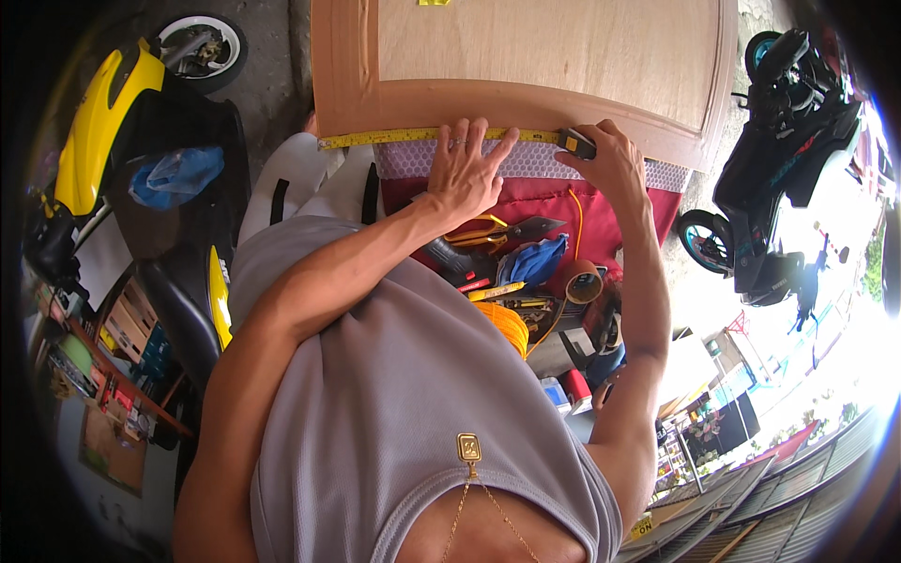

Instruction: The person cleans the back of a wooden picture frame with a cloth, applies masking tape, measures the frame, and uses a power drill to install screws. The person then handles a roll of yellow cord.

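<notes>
Along the near edge of the wooden panel (554, 52) lies the yellow tape blade (375, 138), the left hand (466, 178) over it with fingers spread, the right hand (616, 161) pinching its dark case (578, 143).

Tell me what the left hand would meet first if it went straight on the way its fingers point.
The left hand, spread across the yellow tape-measure blade, would likely meet the reddish-brown wooden panel frame just ahead; whether it would touch or pass above is unclear from this view.
</notes>
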Motion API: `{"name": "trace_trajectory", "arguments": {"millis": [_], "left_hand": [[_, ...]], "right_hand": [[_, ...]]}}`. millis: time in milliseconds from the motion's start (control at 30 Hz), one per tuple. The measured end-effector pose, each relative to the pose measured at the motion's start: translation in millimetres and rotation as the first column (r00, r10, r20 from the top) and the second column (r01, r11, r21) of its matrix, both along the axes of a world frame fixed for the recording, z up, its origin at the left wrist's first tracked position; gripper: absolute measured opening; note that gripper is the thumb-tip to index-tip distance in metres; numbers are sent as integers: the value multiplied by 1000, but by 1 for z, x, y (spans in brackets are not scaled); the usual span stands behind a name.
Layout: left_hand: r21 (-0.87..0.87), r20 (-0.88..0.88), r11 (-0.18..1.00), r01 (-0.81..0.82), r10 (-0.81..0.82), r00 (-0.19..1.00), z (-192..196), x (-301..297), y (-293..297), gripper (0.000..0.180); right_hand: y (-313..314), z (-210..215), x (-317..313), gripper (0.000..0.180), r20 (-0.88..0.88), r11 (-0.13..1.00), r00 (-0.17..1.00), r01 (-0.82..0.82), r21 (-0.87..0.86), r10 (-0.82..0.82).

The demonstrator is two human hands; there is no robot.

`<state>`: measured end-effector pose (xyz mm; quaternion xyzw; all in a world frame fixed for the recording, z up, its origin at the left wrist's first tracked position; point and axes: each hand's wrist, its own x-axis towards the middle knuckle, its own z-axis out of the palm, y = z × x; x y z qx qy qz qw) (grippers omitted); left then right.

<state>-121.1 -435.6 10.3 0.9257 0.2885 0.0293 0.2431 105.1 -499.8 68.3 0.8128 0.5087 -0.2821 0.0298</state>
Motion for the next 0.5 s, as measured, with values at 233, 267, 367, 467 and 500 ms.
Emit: {"name": "trace_trajectory", "arguments": {"millis": [233,267,367,467,500], "left_hand": [[-9,-70,998,54,-55,996,4,1,3,74],[-31,-95,997,68,-70,993,5,2,4,73],[-15,-135,995,103,-104,985,3,1,3,70],[-7,-154,992,123,-122,980,3,2,5,69],[-11,-160,992,126,-127,979,4,2,6,69]], "right_hand": [[-7,-3,-8,49,-37,991,997,73,110,-70],[-9,-4,-10,50,-44,987,996,85,134,-80],[-9,-4,-15,52,-55,983,992,117,144,-110],[-9,1,-20,53,-2,971,992,121,205,-124],[-8,4,-21,54,26,964,992,117,239,-126]]}}
